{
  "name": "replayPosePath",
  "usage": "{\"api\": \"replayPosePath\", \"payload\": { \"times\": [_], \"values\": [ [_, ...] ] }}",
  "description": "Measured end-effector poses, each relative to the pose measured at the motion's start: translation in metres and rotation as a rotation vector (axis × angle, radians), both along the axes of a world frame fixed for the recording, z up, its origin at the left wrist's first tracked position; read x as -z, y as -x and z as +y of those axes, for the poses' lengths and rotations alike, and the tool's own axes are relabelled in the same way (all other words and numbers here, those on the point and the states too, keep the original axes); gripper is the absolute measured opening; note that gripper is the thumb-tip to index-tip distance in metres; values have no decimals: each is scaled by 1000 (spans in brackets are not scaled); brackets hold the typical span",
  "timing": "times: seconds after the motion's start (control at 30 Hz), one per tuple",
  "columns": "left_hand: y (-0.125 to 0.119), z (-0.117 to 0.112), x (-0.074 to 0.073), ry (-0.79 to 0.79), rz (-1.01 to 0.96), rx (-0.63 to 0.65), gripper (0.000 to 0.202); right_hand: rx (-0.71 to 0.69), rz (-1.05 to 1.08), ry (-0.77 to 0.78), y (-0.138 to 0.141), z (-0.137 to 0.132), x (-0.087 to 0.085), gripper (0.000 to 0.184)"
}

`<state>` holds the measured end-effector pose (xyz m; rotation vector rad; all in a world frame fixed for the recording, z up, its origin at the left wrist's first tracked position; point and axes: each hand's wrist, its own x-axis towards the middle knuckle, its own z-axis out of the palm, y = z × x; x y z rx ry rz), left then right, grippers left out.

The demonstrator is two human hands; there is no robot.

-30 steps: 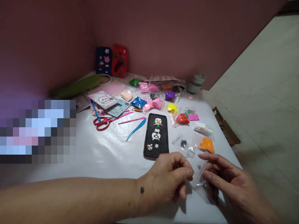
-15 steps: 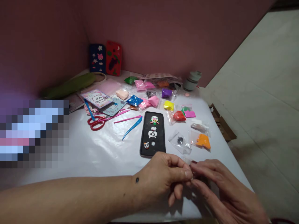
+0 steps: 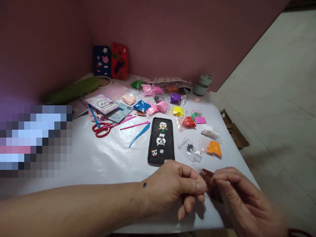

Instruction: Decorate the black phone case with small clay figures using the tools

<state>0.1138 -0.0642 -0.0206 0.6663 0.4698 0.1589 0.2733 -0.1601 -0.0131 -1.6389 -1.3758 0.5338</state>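
Over the near edge of the table, my left hand (image 3: 181, 187) is closed, thumb and forefinger pinched together at the tips. Whatever lies between them is too small to make out. Just to its right is my right hand (image 3: 247, 197), apart from the left, with its thumb and forefinger closed together; their contents are hidden. A brown clay packet (image 3: 208, 177) shows between the hands, partly covered by the right fingers. Beyond my left hand lies a black phone case (image 3: 154, 143) bearing small clay figures.
Several bagged clay pieces, including orange (image 3: 213, 148), red (image 3: 189, 121) and blue (image 3: 142, 106), spread across the table's right and back. Red-handled scissors (image 3: 102, 129) and a blue modelling tool (image 3: 139, 134) lie left of the case. A grey-green bottle (image 3: 202, 85) stands behind.
My right hand has drawn away to the right from the left fingertips, uncovering more of the brown packet. My left hand keeps its pinch nearly in place.
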Motion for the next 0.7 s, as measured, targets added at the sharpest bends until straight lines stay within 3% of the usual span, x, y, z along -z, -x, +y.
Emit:
{"api": "replayPosePath", "payload": {
  "times": [0.1, 0.23, 0.43, 0.7],
  "values": [
    [-1, 0, 1, 67, -25, 4, 18, 101, 450, 167, -4, 5, -1, 16],
    [-2, 0, 2, 136, -91, -3, 21, 122, 861, 187, -10, 18, -7, 16],
    [-2, 0, 6, 173, -152, -14, 16, 190, 1010, 256, -12, 38, -21, 22],
    [-2, 0, 4, 141, -109, 45, 8, 39, 935, 216, -12, 76, -33, 22]
  ]
}}
